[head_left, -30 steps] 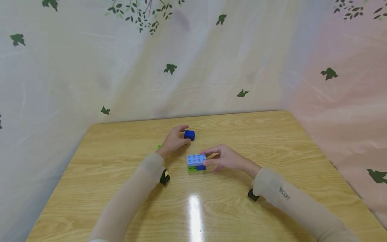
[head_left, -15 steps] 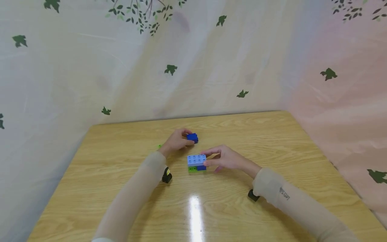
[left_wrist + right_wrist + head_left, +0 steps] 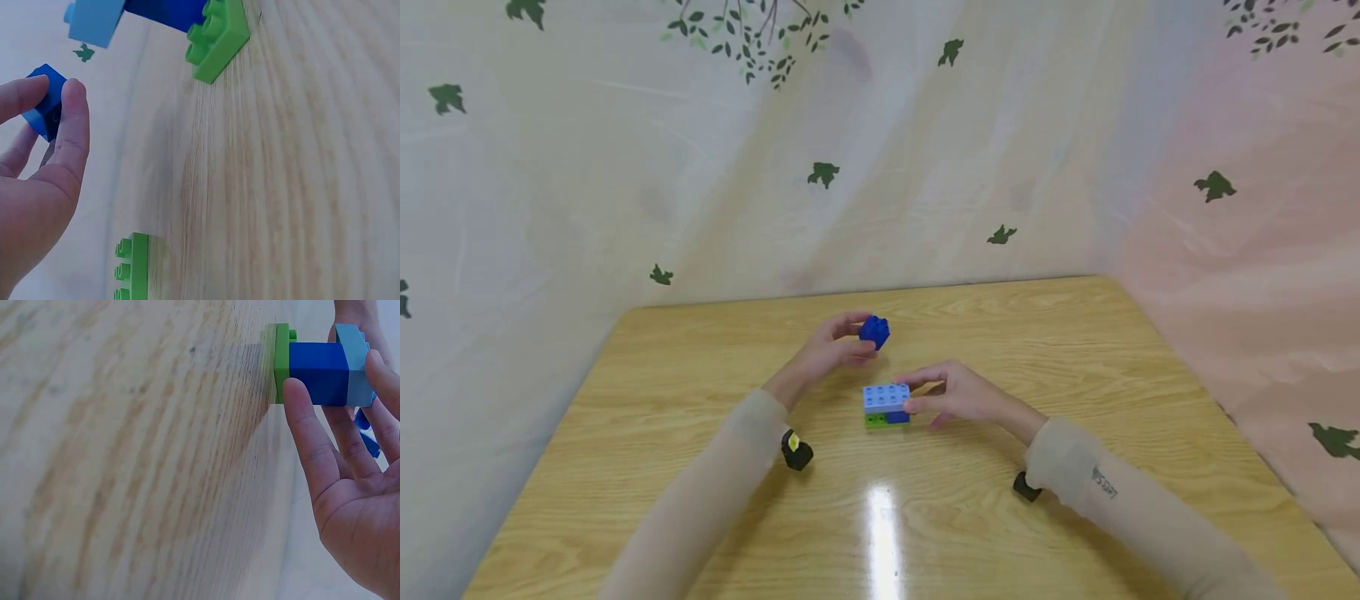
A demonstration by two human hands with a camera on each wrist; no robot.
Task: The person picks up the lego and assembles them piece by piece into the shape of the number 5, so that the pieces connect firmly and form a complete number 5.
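Note:
My left hand point(image 3: 829, 348) pinches a small dark blue toy building brick point(image 3: 874, 332) between thumb and fingers, above the table. In the left wrist view the same brick point(image 3: 47, 103) is tilted between the fingertips. Nearer to me, my right hand point(image 3: 967, 393) holds the right end of a stack of bricks by its thumb and fingers. A long light blue brick point(image 3: 886, 397) tops the stack. Under it sits a dark blue brick point(image 3: 317, 374), on a green base brick point(image 3: 876, 421) with bare studs at its left. The stack stands on the table.
Another green studded brick point(image 3: 139, 269) rests on the wooden table point(image 3: 880, 483), low in the left wrist view; the left arm hides it in the head view. A pale cloth point(image 3: 730, 183) with leaf prints hangs behind the table's far edge.
The left hand's fingers have closed around the dark blue brick, lifted it and turned it so its studs face another way. The right hand and the stack have stayed put.

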